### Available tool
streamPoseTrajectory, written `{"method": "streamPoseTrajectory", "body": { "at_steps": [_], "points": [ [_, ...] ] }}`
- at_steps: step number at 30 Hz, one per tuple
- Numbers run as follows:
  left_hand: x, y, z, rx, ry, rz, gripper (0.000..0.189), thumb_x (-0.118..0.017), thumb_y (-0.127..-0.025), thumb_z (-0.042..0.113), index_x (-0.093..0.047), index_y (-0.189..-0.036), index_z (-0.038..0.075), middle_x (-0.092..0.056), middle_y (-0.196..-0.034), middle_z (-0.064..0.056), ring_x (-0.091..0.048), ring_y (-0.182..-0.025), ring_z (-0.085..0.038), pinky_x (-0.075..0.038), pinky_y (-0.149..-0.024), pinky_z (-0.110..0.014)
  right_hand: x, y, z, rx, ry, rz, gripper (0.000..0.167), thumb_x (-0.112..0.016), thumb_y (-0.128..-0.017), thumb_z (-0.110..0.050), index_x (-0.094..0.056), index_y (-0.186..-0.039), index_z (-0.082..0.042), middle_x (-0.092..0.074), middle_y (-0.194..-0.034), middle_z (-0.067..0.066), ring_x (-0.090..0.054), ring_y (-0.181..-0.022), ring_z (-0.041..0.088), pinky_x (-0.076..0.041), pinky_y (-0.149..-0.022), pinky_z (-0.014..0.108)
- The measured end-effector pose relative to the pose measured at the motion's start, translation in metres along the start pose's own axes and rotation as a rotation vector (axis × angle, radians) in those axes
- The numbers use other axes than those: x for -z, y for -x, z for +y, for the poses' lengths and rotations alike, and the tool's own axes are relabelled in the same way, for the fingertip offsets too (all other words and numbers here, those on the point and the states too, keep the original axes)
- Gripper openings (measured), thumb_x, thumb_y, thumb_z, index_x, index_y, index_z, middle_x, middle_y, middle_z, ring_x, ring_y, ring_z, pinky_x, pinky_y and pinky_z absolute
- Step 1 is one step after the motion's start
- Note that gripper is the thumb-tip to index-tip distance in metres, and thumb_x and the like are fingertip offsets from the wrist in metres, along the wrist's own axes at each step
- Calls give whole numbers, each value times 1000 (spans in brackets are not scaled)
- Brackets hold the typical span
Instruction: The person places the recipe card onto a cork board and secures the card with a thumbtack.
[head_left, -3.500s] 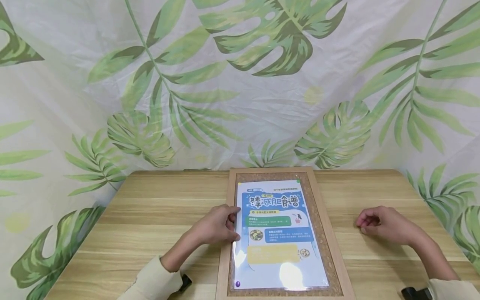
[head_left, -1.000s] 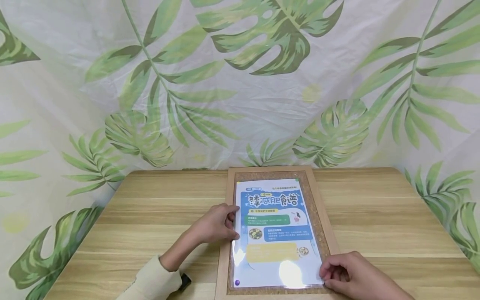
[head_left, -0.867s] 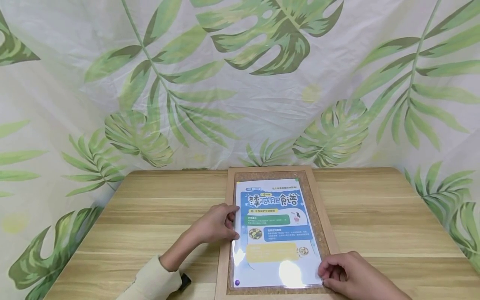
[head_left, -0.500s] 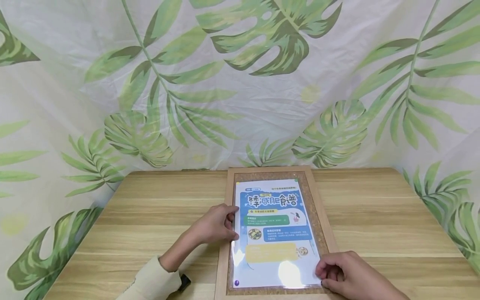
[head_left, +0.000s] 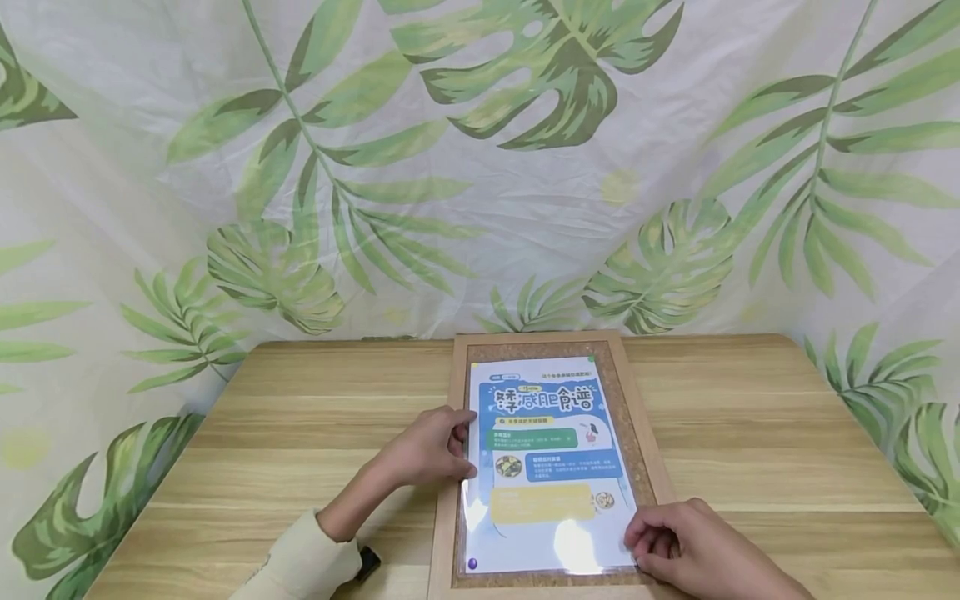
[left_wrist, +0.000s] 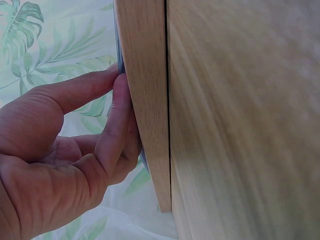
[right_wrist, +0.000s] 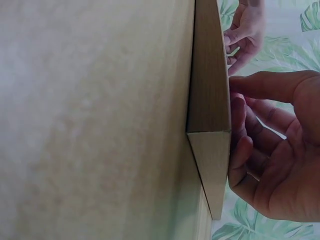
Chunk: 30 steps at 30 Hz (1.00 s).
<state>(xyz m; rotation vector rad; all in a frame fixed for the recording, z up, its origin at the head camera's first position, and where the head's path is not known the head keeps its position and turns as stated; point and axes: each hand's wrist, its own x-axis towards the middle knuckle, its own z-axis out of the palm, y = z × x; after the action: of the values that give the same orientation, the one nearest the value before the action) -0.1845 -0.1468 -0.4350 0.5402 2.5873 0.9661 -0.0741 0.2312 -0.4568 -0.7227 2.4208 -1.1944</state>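
A glossy printed poster (head_left: 540, 546) with blue, green and yellow panels lies on a cork board (head_left: 637, 467) in a light wooden frame (head_left: 444, 517). My left hand (head_left: 427, 450) rests its fingertips on the poster's left edge, thumb and index finger apart; in the left wrist view its fingertips (left_wrist: 120, 82) reach the board face just over the frame. My right hand (head_left: 690, 542) has curled fingers, with thumb and fingertips together at the poster's lower right corner, hiding that corner. Whether a small pin sits between these fingers I cannot tell.
A purple pushpin (head_left: 472, 564) sits in the poster's lower left corner, a yellow pin (head_left: 474, 365) upper left and a green pin (head_left: 591, 359) upper right. The board lies on a wood-grain table (head_left: 337, 400). A leaf-print cloth (head_left: 375, 167) hangs behind.
My right hand has come from the bare table at the right to the poster's lower right corner, then shifted slightly left there. The left hand has stayed at the left edge.
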Motion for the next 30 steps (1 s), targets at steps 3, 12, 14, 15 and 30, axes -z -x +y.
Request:
{"method": "streamPoseTrajectory", "body": {
  "at_steps": [3, 12, 14, 15, 30],
  "points": [
    [1, 0, 0, -2, -2, 0, 83, -91, -80, 0, -51, -151, -13, -60, -103, -9, -60, -82, -14, -49, -64, -21, 2, 0, -1, -18, -5, 4, 14, -78, -93, -3, -76, -97, -16, -68, -84, -17, -60, -73, -7, -57, -62, 20],
    [2, 0, 1, -2, 0, -1, 82, -91, -80, 0, -52, -151, -13, -59, -102, -10, -60, -82, -14, -49, -64, -22, 4, 0, -3, -74, 5, 22, 13, -78, -93, -5, -74, -98, -17, -66, -81, -15, -58, -72, -5, -55, -62, 20],
    [2, 0, 1, -3, 0, -1, 82, -91, -80, 0, -52, -151, -13, -59, -102, -10, -60, -82, -14, -49, -64, -21, 4, 0, -3, -83, 7, 30, 13, -80, -93, -6, -74, -98, -17, -66, -81, -14, -58, -72, -5, -54, -62, 20],
    [2, 0, 1, -3, 0, -1, 82, -91, -80, 0, -52, -151, -13, -59, -102, -10, -60, -82, -14, -49, -64, -21, 4, 0, -3, -88, 1, 31, 13, -80, -93, -6, -74, -98, -16, -66, -81, -14, -58, -72, -4, -54, -61, 20],
    [3, 1, 3, 2, 2, -10, 82, -91, -80, 0, -52, -151, -14, -60, -102, -10, -60, -82, -14, -49, -63, -21, 5, -5, -4, -74, 8, 39, 15, -85, -89, -10, -74, -96, -18, -65, -79, -14, -56, -70, -4, -52, -59, 21]
  ]
}}
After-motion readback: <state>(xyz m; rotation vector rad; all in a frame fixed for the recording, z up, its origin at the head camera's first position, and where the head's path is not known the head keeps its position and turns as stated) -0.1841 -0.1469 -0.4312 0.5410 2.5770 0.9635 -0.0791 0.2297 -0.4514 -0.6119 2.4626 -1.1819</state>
